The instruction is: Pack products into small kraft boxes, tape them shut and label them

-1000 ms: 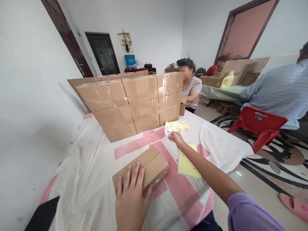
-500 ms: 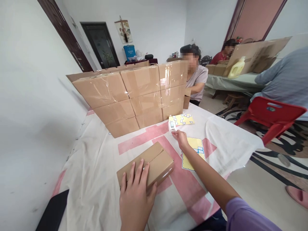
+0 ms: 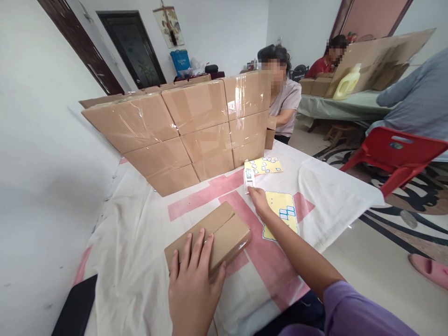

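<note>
A wall of taped cardboard cartons (image 3: 196, 126) stands three high on the white-and-pink cloth (image 3: 140, 242), with a person in a pale shirt (image 3: 285, 105) seated behind it. A red plastic chair (image 3: 395, 156) stands off to the right (near a yellow jug (image 3: 346, 84) on a far table).

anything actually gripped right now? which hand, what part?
Right hand pinches the near end of a small white label piece. Left hand lies flat on the cardboard box, pressing its top, not gripping.
</note>
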A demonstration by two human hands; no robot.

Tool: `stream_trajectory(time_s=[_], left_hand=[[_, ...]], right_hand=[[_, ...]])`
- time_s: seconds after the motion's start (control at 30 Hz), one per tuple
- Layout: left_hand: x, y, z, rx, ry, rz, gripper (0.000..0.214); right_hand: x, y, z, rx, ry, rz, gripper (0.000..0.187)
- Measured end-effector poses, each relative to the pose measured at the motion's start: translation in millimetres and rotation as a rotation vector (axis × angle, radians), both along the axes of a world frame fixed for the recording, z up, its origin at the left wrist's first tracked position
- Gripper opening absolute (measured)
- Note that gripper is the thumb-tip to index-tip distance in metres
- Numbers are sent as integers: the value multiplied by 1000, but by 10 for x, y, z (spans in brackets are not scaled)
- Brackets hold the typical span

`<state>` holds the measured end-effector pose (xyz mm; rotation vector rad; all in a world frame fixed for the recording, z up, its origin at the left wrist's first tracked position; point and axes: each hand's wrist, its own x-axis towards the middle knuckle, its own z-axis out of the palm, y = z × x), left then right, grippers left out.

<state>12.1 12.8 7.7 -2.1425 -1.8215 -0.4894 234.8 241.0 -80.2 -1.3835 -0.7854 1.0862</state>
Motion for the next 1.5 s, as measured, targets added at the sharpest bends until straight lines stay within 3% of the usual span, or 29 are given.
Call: stream_trajectory(time_s=[0.13,0.77,0.97,1.33,1.5], left_hand=[[8,-3,7,-5,4,9,51],[-21,12,-18,50,-1,-23,55],[23,-5,0,28,-50,2,54],[-3,21,-17,5,45,29,51],[-101,87,0,-43,79,5,52]], right_hand=[[-8,-1,21,-27,36,29,34],[53,166,89,-270,160,125,11],[20,244,80,-355,166,139,36],[-63,120,48,-261,116,94,36],[-96,49,-9,-181,50,48,22]])
